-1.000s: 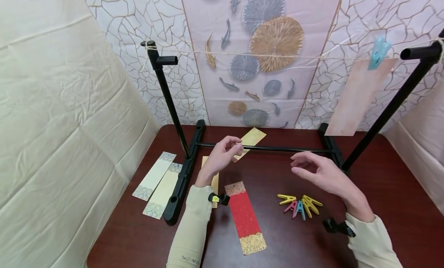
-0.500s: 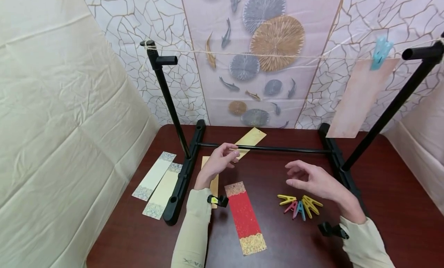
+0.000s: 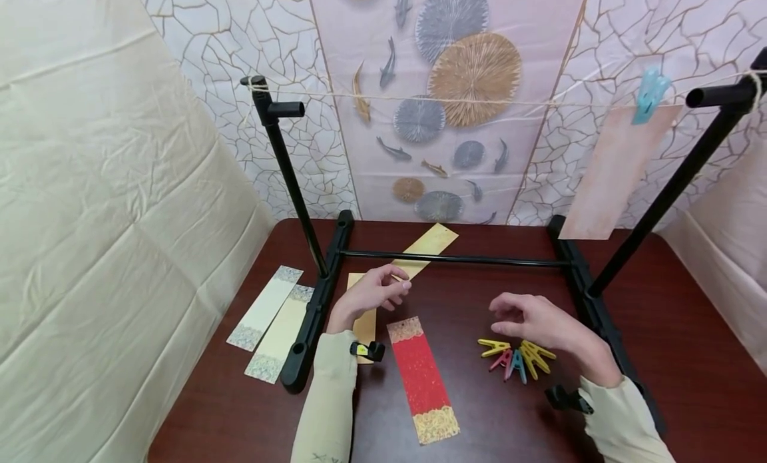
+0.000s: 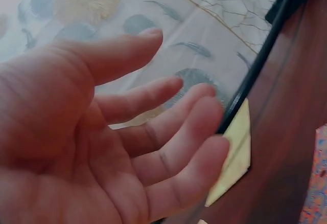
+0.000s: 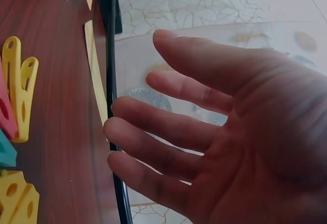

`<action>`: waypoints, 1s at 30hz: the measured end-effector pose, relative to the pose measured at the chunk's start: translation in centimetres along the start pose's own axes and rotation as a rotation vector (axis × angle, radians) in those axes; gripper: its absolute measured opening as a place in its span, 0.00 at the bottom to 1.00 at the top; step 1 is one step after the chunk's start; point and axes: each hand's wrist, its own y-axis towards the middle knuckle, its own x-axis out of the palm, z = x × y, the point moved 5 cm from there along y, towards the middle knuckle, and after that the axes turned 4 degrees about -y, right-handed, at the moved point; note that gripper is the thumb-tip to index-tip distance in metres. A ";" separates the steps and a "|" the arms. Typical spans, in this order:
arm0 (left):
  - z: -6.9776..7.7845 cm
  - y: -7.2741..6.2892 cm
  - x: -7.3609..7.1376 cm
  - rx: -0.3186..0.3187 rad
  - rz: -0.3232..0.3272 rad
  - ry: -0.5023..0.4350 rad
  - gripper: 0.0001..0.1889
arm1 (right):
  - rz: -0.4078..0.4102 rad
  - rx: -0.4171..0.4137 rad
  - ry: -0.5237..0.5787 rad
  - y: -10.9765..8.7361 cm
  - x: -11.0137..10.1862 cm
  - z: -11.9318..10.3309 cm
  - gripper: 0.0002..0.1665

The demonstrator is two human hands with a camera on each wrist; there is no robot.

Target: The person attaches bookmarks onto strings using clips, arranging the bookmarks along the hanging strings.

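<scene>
My left hand (image 3: 373, 291) hovers over the table with loosely bent fingers and nothing in them; the left wrist view shows its bare palm (image 4: 92, 147). Beneath it lies a plain yellow card strip (image 3: 364, 328), partly covered by the hand. A red card strip with gold ends (image 3: 422, 380) rests nearer me, between the two arms. My right hand (image 3: 542, 323) is held above and behind a fan of small clothespins (image 3: 514, 358) in yellow, pink and blue. Its fingers (image 5: 153, 147) are spread and relaxed, holding nothing.
A black stand (image 3: 317, 296) spans the table, with a string (image 3: 383, 98) tied between its posts. A light blue clothespin (image 3: 650, 95) hangs a pale pink card (image 3: 623, 170) at the right. Two whitish cards (image 3: 266, 308) lie left; another yellow card (image 3: 425, 250) lies under the crossbar (image 3: 479, 258).
My right hand has come down and slightly left, closer to the clothespins. My left hand has sunk a little toward me. Cards and clothespins stay where they were.
</scene>
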 end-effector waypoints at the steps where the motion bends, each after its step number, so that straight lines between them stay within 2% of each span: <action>1: 0.2 -0.1 0.1 -0.002 -0.010 0.021 0.18 | -0.008 0.002 -0.001 0.0 0.1 0.0 0.19; 6: 1.0 -0.4 0.7 -0.024 -0.035 0.179 0.20 | -0.043 0.000 0.008 0.3 0.8 -0.3 0.21; 13: 1.0 -0.4 1.9 -0.088 -0.074 0.451 0.24 | -0.100 0.016 0.006 1.2 2.3 -1.0 0.21; 20: 1.3 -0.6 2.8 -0.160 -0.126 0.736 0.26 | -0.166 0.011 -0.067 1.5 3.1 -1.1 0.17; 23: 1.1 -0.8 3.1 -0.188 -0.145 0.804 0.28 | -0.190 0.010 -0.077 1.5 3.4 -0.9 0.16; 30: 0.7 -1.2 3.0 -0.250 -0.136 0.836 0.28 | -0.186 0.008 -0.120 1.8 4.1 -0.5 0.16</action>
